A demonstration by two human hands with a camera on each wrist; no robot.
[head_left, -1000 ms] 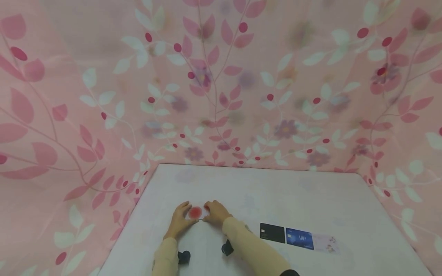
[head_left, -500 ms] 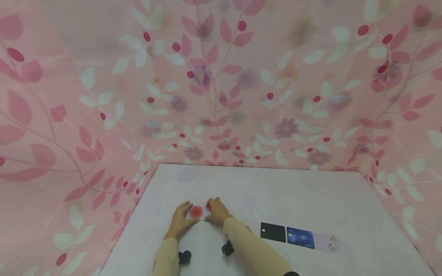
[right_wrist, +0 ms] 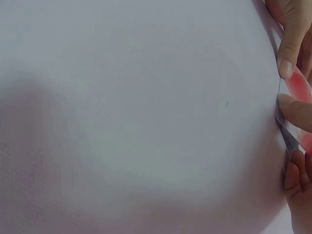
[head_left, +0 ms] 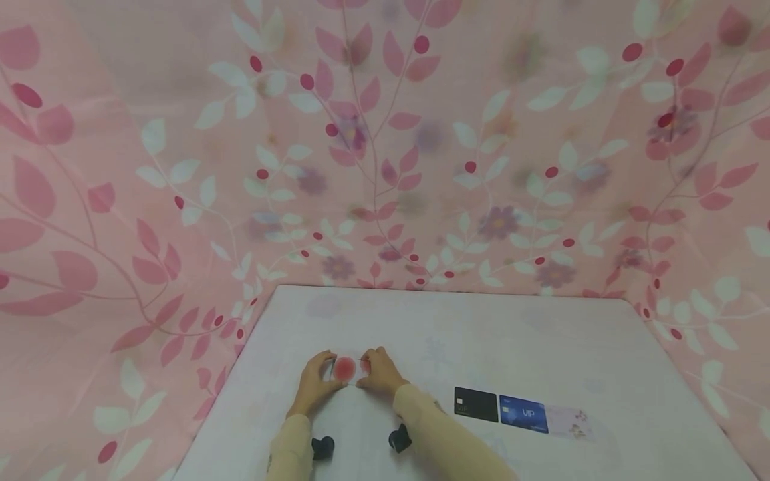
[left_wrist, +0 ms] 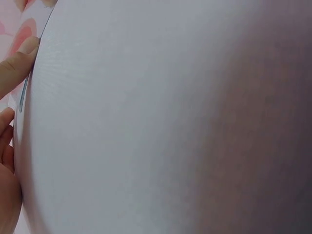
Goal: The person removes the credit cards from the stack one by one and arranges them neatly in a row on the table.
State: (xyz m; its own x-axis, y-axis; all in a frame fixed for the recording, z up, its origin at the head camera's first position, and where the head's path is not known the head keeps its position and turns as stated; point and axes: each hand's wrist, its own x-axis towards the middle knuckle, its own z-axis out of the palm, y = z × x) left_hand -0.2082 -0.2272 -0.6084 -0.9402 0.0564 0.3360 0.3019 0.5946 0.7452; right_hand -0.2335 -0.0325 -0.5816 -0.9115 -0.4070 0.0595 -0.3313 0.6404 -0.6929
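Both hands hold a thin white card with soft red round patches [head_left: 345, 369] low over the left half of the white table. My left hand [head_left: 313, 382] pinches its left end, with the thumb [left_wrist: 22, 63] on the near edge in the left wrist view. At the other end my right hand [head_left: 383, 374] grips it between thumb and fingers and covers part of a second red patch. In the right wrist view the card [right_wrist: 300, 83] appears tilted, its edge between the two thumbs. The lower fingers of the right hand [right_wrist: 297, 170] are curled below it.
Right of the hands, a black card [head_left: 475, 405], a blue VIP card [head_left: 524, 413] and a pale card with a flower print [head_left: 569, 423] lie in a row on the table [head_left: 511, 334]. A pink leaf-patterned cloth [head_left: 385, 167] surrounds the table's back and sides.
The red patch has shifted slightly right, and more of a second red patch shows beside my right fingers. The right hand has moved slightly right; the left hand has barely moved.
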